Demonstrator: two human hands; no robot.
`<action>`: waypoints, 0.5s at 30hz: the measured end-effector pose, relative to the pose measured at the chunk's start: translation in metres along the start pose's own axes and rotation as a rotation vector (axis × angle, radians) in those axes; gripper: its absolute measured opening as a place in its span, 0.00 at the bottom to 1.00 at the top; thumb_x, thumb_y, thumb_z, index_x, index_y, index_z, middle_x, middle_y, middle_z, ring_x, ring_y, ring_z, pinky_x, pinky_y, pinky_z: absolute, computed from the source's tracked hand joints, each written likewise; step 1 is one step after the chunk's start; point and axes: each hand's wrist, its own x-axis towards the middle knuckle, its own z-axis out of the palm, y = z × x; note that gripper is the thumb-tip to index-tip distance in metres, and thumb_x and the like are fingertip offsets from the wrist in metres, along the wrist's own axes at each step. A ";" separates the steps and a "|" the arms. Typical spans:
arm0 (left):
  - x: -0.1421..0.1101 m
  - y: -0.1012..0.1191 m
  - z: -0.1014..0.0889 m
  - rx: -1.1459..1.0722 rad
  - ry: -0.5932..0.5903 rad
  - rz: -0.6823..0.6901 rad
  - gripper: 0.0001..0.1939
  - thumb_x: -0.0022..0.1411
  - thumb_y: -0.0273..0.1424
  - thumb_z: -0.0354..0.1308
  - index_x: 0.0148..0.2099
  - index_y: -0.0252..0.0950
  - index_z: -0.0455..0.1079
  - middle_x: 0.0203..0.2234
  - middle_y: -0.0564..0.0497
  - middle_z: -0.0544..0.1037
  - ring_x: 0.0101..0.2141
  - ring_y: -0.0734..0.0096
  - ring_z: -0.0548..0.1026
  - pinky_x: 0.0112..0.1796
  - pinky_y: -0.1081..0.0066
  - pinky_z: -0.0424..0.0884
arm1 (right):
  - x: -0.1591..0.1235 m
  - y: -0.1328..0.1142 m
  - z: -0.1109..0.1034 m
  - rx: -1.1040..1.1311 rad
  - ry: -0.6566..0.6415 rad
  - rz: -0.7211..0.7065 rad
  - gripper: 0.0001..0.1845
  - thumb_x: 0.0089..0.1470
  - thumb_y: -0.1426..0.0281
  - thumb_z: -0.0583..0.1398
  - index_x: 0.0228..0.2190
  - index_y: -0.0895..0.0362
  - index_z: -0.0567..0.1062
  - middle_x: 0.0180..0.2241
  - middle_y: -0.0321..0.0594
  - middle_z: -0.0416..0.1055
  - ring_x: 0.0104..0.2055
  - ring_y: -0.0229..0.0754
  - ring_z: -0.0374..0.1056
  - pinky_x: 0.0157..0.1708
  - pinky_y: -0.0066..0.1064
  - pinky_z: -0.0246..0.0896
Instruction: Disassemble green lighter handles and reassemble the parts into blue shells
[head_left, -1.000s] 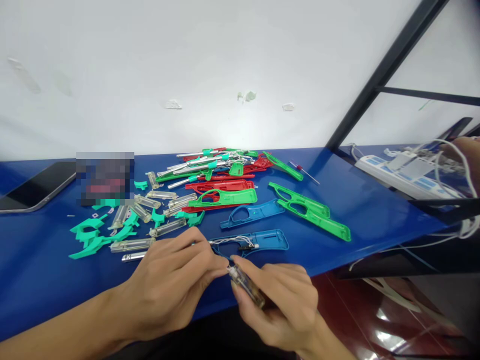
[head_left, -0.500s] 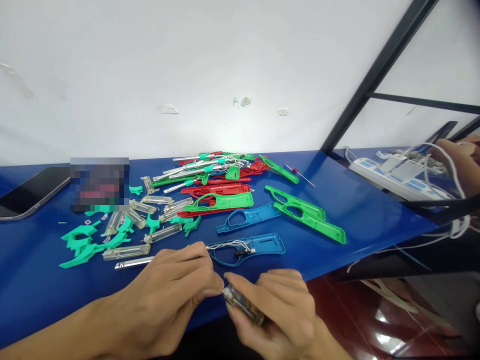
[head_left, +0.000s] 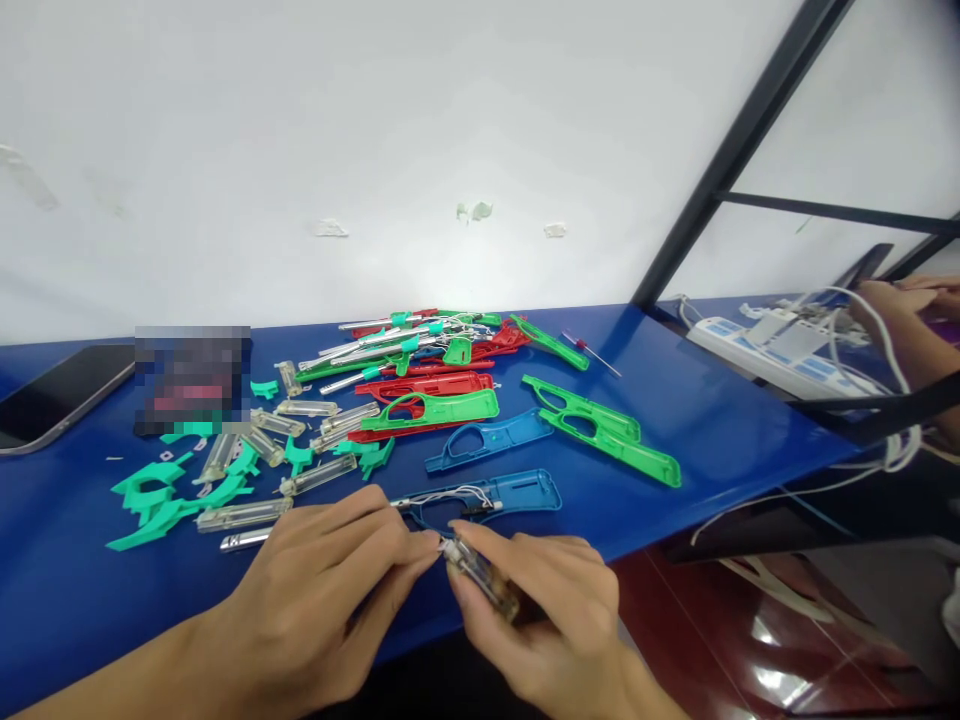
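My right hand (head_left: pixel 547 600) is closed around a clear lighter fuel tank (head_left: pixel 484 580), its valve end pointing up and left. At that end my left hand (head_left: pixel 337 580) pinches a small whitish piece (head_left: pixel 444 545), mostly covered by the fingertips. Just behind the hands lies a blue lighter casing half (head_left: pixel 529 490) with white wires and a metal tube (head_left: pixel 244 540) that runs partly behind my left hand. Several more clear tanks (head_left: pixel 244 515) and turquoise trigger pieces (head_left: pixel 150 495) are scattered to the left.
Green casing halves (head_left: pixel 634 450), a second blue half (head_left: pixel 495 437) and red halves (head_left: pixel 435 385) lie farther back, beside piled metal tubes. A thin screwdriver (head_left: pixel 596 355) rests behind. A phone (head_left: pixel 64 395) is at left; a power strip (head_left: pixel 780 355) and another person's arm (head_left: pixel 915 340) at right.
The view has shifted slightly, so the table's contents appear farther left. My hands stay together at the tank's valve end, having dipped a little and come back up.
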 end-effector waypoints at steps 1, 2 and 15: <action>-0.001 0.000 0.000 -0.003 0.007 -0.003 0.08 0.77 0.21 0.53 0.46 0.36 0.71 0.29 0.51 0.80 0.32 0.67 0.78 0.30 0.66 0.68 | 0.000 0.000 0.000 -0.002 0.003 0.002 0.11 0.66 0.75 0.65 0.50 0.59 0.80 0.27 0.33 0.81 0.18 0.33 0.71 0.21 0.27 0.67; -0.001 0.000 0.000 -0.006 0.011 -0.006 0.08 0.78 0.21 0.53 0.46 0.36 0.71 0.29 0.52 0.80 0.31 0.68 0.77 0.31 0.66 0.69 | 0.000 0.000 0.000 -0.004 0.002 0.004 0.11 0.66 0.75 0.65 0.49 0.60 0.80 0.27 0.33 0.81 0.18 0.33 0.70 0.21 0.27 0.67; 0.005 0.005 0.001 -0.051 -0.043 -0.050 0.10 0.70 0.16 0.52 0.43 0.36 0.68 0.27 0.54 0.74 0.25 0.70 0.70 0.25 0.68 0.64 | 0.002 0.001 -0.006 0.024 -0.091 -0.027 0.12 0.70 0.74 0.62 0.53 0.62 0.80 0.23 0.30 0.75 0.18 0.33 0.68 0.21 0.26 0.67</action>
